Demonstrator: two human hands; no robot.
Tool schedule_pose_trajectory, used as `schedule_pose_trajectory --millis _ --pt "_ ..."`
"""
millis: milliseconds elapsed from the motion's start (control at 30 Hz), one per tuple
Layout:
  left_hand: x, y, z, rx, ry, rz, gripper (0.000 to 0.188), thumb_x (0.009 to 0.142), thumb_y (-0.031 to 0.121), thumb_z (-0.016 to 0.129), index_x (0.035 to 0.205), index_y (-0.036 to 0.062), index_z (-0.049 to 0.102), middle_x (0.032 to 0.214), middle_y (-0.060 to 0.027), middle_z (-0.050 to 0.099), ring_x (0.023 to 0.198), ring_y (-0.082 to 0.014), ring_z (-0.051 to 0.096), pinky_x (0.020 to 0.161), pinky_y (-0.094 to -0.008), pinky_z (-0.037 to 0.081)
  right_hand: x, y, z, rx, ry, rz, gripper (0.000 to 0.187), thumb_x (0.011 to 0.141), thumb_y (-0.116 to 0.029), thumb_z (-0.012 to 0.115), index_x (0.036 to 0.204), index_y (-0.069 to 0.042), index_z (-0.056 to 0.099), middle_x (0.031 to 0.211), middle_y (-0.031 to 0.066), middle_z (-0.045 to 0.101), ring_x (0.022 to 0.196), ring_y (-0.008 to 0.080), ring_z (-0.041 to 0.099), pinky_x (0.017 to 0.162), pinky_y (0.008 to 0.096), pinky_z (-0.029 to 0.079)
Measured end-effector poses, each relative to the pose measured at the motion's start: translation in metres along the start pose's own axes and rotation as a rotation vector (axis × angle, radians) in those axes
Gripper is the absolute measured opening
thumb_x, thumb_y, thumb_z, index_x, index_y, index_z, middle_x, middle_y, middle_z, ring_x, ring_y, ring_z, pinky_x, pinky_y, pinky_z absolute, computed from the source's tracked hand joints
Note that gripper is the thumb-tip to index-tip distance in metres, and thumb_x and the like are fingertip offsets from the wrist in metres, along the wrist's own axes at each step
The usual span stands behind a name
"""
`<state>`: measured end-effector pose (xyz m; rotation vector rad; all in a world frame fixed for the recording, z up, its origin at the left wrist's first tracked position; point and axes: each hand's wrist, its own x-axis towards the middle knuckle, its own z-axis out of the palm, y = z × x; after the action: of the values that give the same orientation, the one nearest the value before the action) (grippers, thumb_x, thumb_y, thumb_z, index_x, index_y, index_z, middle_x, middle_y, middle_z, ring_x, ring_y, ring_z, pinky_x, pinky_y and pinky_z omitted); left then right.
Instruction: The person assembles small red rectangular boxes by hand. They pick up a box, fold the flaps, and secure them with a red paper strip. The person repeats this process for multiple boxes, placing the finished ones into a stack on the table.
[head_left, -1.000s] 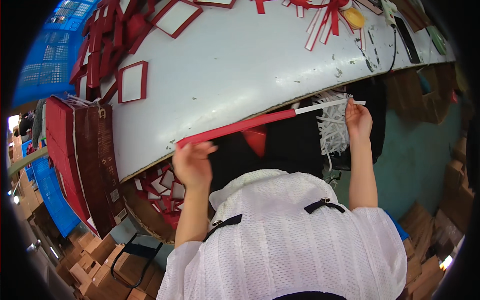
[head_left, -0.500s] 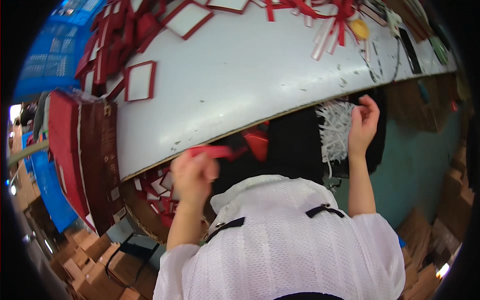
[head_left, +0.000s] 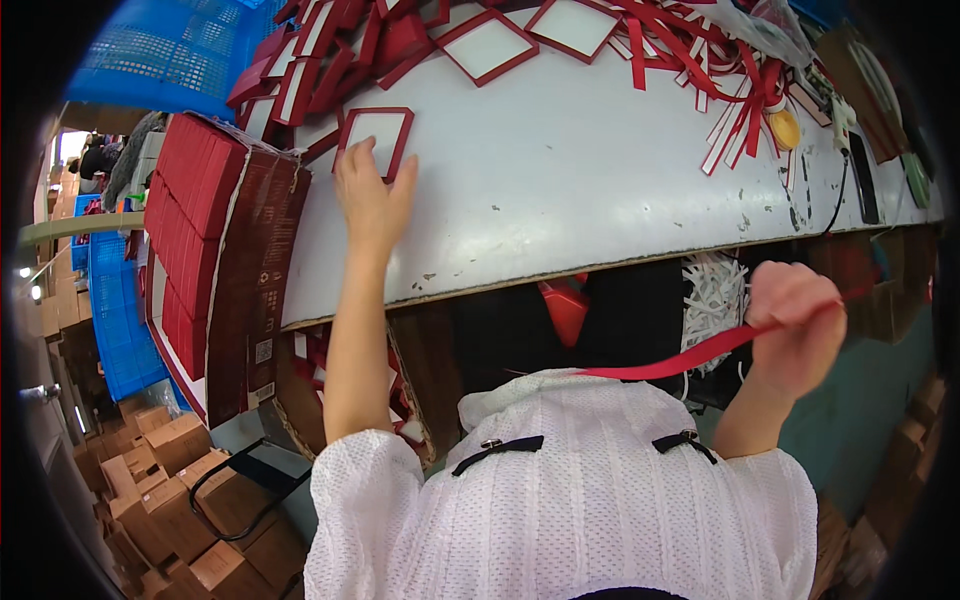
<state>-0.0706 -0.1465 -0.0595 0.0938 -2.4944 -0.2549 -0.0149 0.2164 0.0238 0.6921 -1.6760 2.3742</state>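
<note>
My left hand (head_left: pixel 375 195) reaches over the table, fingers apart, touching a square red-edged piece with a white face (head_left: pixel 377 130), perhaps a box part. It does not appear to grip the piece. At the right, off the table's front edge, my right hand (head_left: pixel 795 325) is closed on a long red strip (head_left: pixel 690 358). The strip trails left across my lap and chest; a short, blurred end shows beyond the hand. White backing strips (head_left: pixel 712 298) hang in a bunch beside that hand. A red object (head_left: pixel 566 312) lies on my dark clothing.
More red-edged pieces (head_left: pixel 490 45) are heaped along the far left of the white table (head_left: pixel 520 190). Red and white strips (head_left: pixel 730 120) and a yellow roll (head_left: pixel 783 130) lie far right. A carton of red boxes (head_left: pixel 190 240) stands left; an open box (head_left: pixel 410 400) sits beneath the table edge.
My left hand has let go of a blurred red thing and moved forward onto the square piece. My right hand, earlier empty by the white strips, now grips the red strip. The view has shifted.
</note>
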Motion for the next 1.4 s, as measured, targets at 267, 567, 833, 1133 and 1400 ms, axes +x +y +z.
schedule_pose_trajectory --millis 267,567,833,1133,1400 --pt "-0.011 0.038 -0.026 -1.908 -0.127 -0.737 0.022 0.092 0.016 0.039 0.101 -0.0012 0.049 0.098 -0.0133 0.059 0.087 -0.029 0.06 0.086 -0.047 0.044 -0.003 -0.005 0.016 0.209 -0.046 0.316 0.038 0.092 -0.03 0.037 0.075 0.001 0.053 0.066 0.0088 0.057 0.045 0.0127 0.05 0.043 0.02 0.039" --pt "-0.035 0.102 -0.068 -2.562 -0.523 -0.988 0.046 0.094 0.035 0.023 0.118 -0.0015 0.04 0.117 -0.0185 0.049 0.104 -0.0324 0.053 0.083 -0.0453 0.048 0.02 0.042 0.052 0.08 0.176 0.541 0.01 0.08 -0.007 0.057 0.082 0.0 0.051 0.068 0.0075 0.058 0.048 0.0078 0.052 0.045 0.0192 0.043" --pt "-0.065 0.136 -0.054 -1.711 -0.291 -0.234 0.055 0.08 0.019 0.06 0.125 0.0025 0.034 0.115 -0.0093 0.05 0.102 -0.0197 0.052 0.085 -0.0316 0.042 0.02 0.058 0.074 0.385 0.447 0.589 0.024 0.076 -0.004 0.064 0.076 -0.009 0.04 0.066 0.0058 0.057 0.049 0.0097 0.055 0.042 0.0178 0.042" --pt "-0.038 0.156 -0.064 -1.933 -0.191 -0.592 0.023 0.094 0.019 0.036 0.106 0.002 0.043 0.098 -0.0091 0.055 0.083 -0.0158 0.057 0.068 -0.0284 0.049 0.014 0.025 0.049 -0.285 -0.351 0.336 0.021 0.081 -0.01 0.054 0.064 0.002 0.052 0.061 0.0073 0.049 0.056 0.0168 0.05 0.049 0.0275 0.038" --pt "-0.04 0.157 -0.074 -1.943 -0.287 -0.558 0.028 0.094 0.027 0.033 0.105 0.0042 0.044 0.094 -0.0079 0.056 0.078 -0.0167 0.058 0.063 -0.0305 0.05 0.013 0.019 0.056 -0.419 -0.363 0.195 0.023 0.077 -0.005 0.056 0.057 0.0 0.046 0.055 0.0093 0.041 0.05 0.0241 0.041 0.045 0.0334 0.032"
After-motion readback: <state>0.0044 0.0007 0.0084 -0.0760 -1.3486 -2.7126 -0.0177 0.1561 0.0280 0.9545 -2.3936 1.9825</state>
